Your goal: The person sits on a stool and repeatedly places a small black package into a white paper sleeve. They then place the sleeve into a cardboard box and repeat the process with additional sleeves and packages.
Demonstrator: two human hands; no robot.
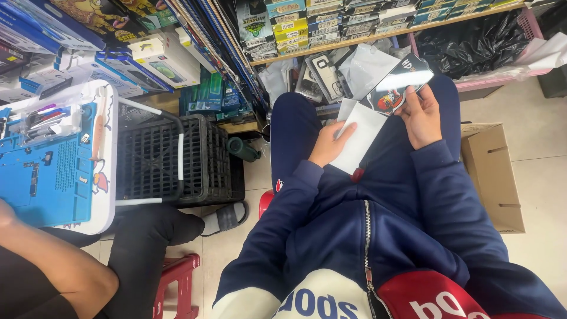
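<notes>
Cluttered shop all around me, shelves (331,26) of boxed accessories ahead and tiled floor (531,142) under my knees, and I'm sitting low with work in both hands. Right hand (422,115) is pinched on a glossy dark phone case (400,82) with a little printed figure on it, thumb on its face, fingers curled behind, held up over my right knee. Left hand (331,145) is closed on a white paper sleeve (360,139), thumb pressed on top, and that sleeve lies on my lap just beside the case. Risk as I see it: the case looks slick and I only have it by one edge, so a loose pinch could let it slide off toward the floor. My thumb may also smear that shiny face. Sleeve is thin, a hard tug could crease it. Off to my left, a black crate (171,159), a green bottle (243,149), and another person's arm (53,266) by a blue work mat (47,177), close enough to bump me
</notes>
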